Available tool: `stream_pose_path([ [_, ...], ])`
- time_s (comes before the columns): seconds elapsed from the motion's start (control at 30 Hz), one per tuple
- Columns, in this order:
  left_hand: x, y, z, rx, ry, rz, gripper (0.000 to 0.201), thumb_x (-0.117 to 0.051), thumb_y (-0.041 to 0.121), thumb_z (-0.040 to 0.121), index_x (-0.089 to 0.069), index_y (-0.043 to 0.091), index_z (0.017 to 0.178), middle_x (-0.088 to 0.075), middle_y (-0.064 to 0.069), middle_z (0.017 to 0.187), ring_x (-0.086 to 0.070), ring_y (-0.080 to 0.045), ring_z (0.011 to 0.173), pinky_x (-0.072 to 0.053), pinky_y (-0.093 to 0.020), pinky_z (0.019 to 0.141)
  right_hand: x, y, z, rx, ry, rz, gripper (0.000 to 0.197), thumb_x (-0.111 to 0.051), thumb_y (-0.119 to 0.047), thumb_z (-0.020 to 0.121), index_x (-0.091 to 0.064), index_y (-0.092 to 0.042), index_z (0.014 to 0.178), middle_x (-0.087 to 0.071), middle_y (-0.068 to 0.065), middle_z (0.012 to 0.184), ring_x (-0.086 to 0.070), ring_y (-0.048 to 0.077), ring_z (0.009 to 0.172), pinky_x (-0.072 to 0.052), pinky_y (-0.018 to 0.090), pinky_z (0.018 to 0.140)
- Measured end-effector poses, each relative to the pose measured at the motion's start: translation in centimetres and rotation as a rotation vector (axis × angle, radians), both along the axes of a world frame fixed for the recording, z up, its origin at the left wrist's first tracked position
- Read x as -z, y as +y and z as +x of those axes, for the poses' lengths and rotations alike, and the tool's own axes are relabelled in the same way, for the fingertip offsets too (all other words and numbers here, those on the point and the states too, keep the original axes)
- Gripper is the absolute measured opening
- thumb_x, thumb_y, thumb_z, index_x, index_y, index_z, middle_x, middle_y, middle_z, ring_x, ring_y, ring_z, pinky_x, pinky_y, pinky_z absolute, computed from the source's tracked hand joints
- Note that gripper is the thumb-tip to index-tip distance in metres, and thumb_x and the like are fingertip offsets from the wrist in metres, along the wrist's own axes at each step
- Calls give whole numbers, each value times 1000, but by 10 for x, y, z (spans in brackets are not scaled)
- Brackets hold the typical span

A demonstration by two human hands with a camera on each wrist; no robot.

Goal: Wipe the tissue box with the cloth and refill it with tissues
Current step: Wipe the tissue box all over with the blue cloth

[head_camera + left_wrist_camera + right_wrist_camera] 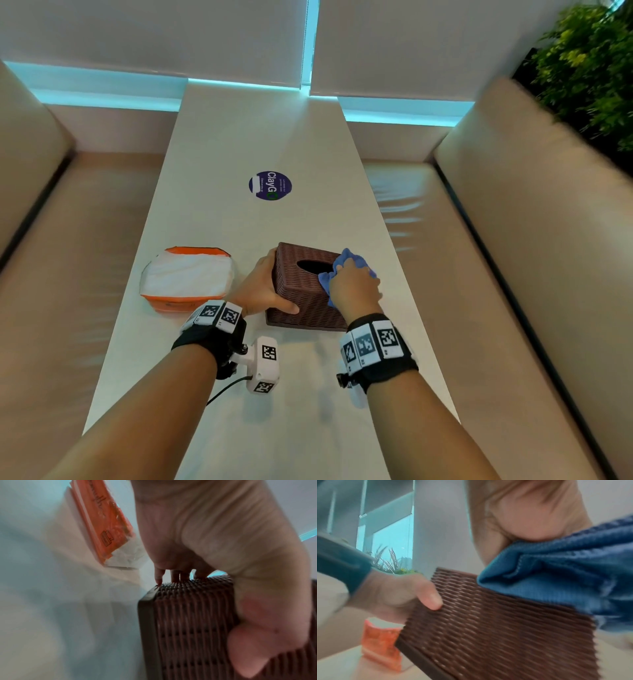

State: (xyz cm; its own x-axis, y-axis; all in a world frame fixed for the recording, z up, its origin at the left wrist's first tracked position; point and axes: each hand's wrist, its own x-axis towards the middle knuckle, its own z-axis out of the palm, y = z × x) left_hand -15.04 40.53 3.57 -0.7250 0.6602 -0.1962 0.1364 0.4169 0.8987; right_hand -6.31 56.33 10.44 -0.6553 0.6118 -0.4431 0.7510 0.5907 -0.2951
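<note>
A brown woven tissue box (301, 287) (188, 626) (488, 628) stands on the white table (239, 144), its oval top slot dark. My left hand (263, 287) (223, 547) grips the box's left side, thumb on the near face and fingers round the far edge. My right hand (354, 284) (530, 513) holds a bunched blue cloth (346, 263) (565, 581) and presses it on the box's top right corner. An opened orange-and-white tissue pack (186, 277) (102, 524) (380, 649) lies to the left of the box.
A round purple sticker (270, 185) sits farther along the table. Beige cushioned benches (513, 240) run down both sides. A green plant (589, 68) stands at the far right. Lowered blinds cover the window beyond the table's end.
</note>
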Motion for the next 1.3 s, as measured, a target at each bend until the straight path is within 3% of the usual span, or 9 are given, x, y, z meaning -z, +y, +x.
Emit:
stream_pose_path([
  [0.13,-9,9,-1,37,21,-41,118,-87,40,34,-32,22,137,-49,-5,130,-49,-25,123,-43,-49,104,-10,-33,-2,-181,73,40,47,-36,-27,101,-27,-22,147,-23,12,155,-18,40,143,-18,60,114],
  [0.27,-21,11,6,39,29,-34,118,-58,61,44,-26,2,141,-37,-1,133,-37,-15,126,-28,-22,105,-10,-56,-5,-339,235,2,45,-21,-35,103,-29,-27,147,-21,1,159,-6,30,148,0,54,118],
  [0.4,-12,-2,7,-4,-55,7,111,-83,41,35,-36,14,132,-54,-9,127,-54,-23,118,-46,-48,102,4,-24,3,-352,257,114,44,-24,-36,102,-34,-30,145,-26,0,157,-14,30,145,-9,53,116],
  [0.63,-17,1,-2,33,-77,-31,113,-92,37,36,-35,28,134,-52,-2,128,-49,-22,123,-44,-52,102,14,37,21,-20,283,-196,45,-29,-25,103,-31,-18,148,-33,11,153,-34,35,137,-31,41,112],
  [0.8,-26,4,-3,32,-82,-45,113,-89,36,34,-38,20,133,-57,-6,124,-56,-23,116,-48,-50,99,4,4,10,-268,170,27,48,-21,-31,104,-20,-22,151,-14,6,161,-10,30,148,-15,46,119],
  [1.0,-33,2,0,50,-99,-11,109,-86,36,34,-40,17,132,-58,-6,123,-58,-21,113,-50,-45,97,-4,-9,-2,-515,326,-14,53,-33,-53,96,-28,-38,147,-21,-8,159,-15,16,148,-10,48,120],
  [1.1,-33,0,0,46,-131,8,114,-85,37,34,-37,16,135,-56,-3,124,-55,-17,114,-48,-36,97,0,17,5,-423,302,-89,55,-41,-55,93,-30,-42,145,-22,-10,159,-17,15,148,-10,51,119],
  [1.23,-34,1,2,34,-183,30,117,-84,36,34,-35,13,137,-57,2,119,-54,-3,106,-45,-20,86,4,40,16,-144,467,-421,59,-59,-38,91,-38,-28,145,-32,-4,155,-33,18,141,-26,28,112],
  [1.3,-33,1,5,24,-210,26,113,-86,28,38,-35,12,137,-57,6,115,-54,1,103,-45,-17,82,2,41,14,-166,427,-434,58,-59,-37,91,-40,-25,144,-31,-2,155,-31,19,142,-26,26,110],
])
